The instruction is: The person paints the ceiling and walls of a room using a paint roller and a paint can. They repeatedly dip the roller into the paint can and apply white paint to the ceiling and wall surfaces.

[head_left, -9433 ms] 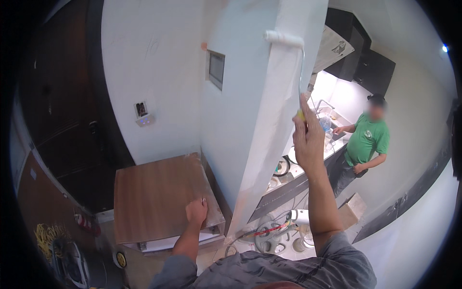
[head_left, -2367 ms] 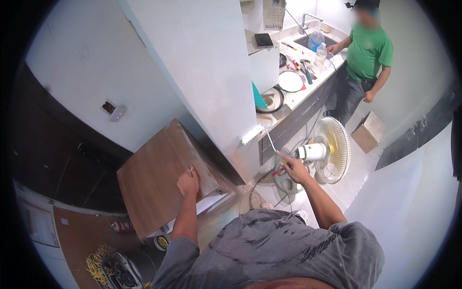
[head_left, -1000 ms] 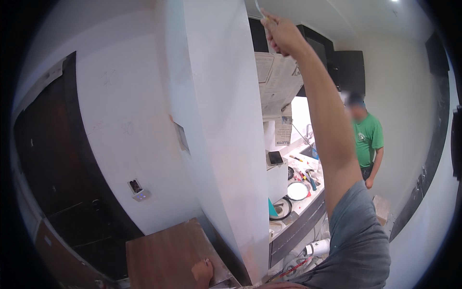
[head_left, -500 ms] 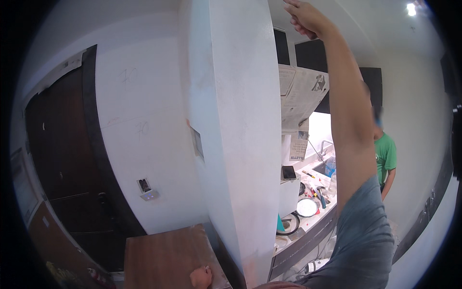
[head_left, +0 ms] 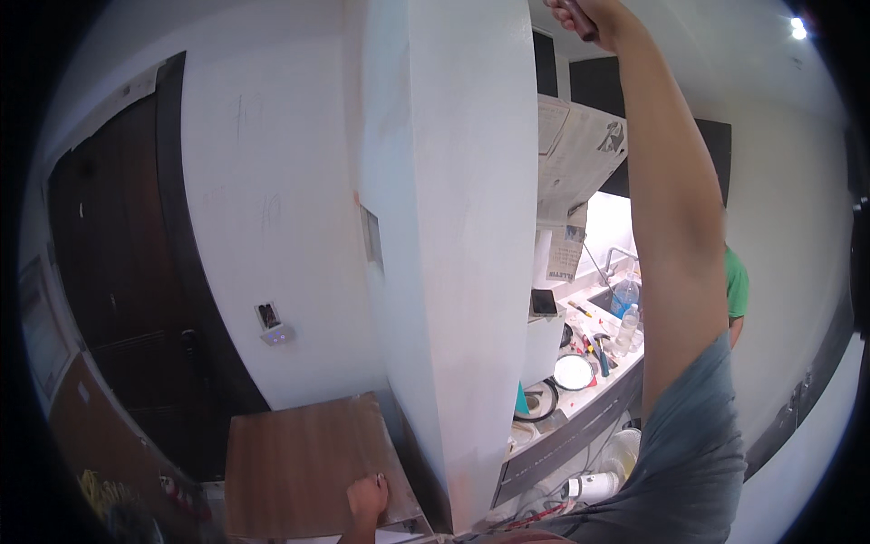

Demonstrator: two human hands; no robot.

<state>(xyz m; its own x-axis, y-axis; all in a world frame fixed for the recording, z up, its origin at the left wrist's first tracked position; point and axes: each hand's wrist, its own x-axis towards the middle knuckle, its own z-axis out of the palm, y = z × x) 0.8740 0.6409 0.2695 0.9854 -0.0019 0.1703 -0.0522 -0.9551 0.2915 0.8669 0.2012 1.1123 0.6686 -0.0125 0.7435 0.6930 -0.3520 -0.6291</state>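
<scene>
My right hand point(head_left: 594, 20) is raised high at the top edge, close to the upper part of the white pillar point(head_left: 476, 227). Its fingers are wrapped round a dark brown tool handle point(head_left: 580, 20); the tool's working end lies out of the picture. Low down, my left hand point(head_left: 367, 497) rests on a brown wood-grain tabletop point(head_left: 299, 453), left of the pillar's foot. Its fingers are curled in, and whatever they may hold is hidden.
Right of the pillar, a cluttered counter bears a round white container point(head_left: 575, 372), a hammer point(head_left: 602, 355), a phone point(head_left: 543, 303) and bottles point(head_left: 627, 328). Newspaper point(head_left: 575, 154) hangs over cabinets. A person in green point(head_left: 737, 286) stands behind my arm. A dark door point(head_left: 127, 299) is at left.
The brown handle in my right hand now shows. More of my left forearm is in view. The person in green is more hidden behind my right arm, and the view has shifted slightly.
</scene>
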